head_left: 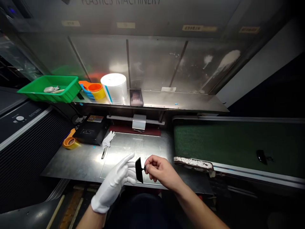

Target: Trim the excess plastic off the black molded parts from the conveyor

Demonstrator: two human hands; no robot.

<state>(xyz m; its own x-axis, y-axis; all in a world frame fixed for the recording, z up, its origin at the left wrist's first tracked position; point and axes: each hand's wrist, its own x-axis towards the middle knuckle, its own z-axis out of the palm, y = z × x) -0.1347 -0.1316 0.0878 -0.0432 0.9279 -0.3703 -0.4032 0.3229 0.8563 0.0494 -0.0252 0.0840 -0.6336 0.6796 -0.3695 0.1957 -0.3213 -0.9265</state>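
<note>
Nearest the camera, the left hand (114,183), in a white glove, steadies a small black plastic part (139,170) with its fingertips against the part's flat face, while the bare right hand (160,170) has its grip clamped on a short stub at the part's edge, thumb and forefinger pinched together. The part hangs just above the near edge of the steel bench (78,162), upright and edge-on to the camera. To handle it well, the gloved fingers should probably carry the glossy face and the bare fingers keep to the stub, so that no prints land on the finished surface; a gentle pinch looks enough for so light a piece. Further out on the bench lie a spare white glove (108,139) with a small tool (104,153) beside it, an orange tape roll (70,142) and a black box (90,131). To the right runs a green conveyor belt (226,143) bearing another black part (261,156). On the shelf beyond stand a green tray (51,88), coloured cups (95,90) and a white roll (114,87).
</note>
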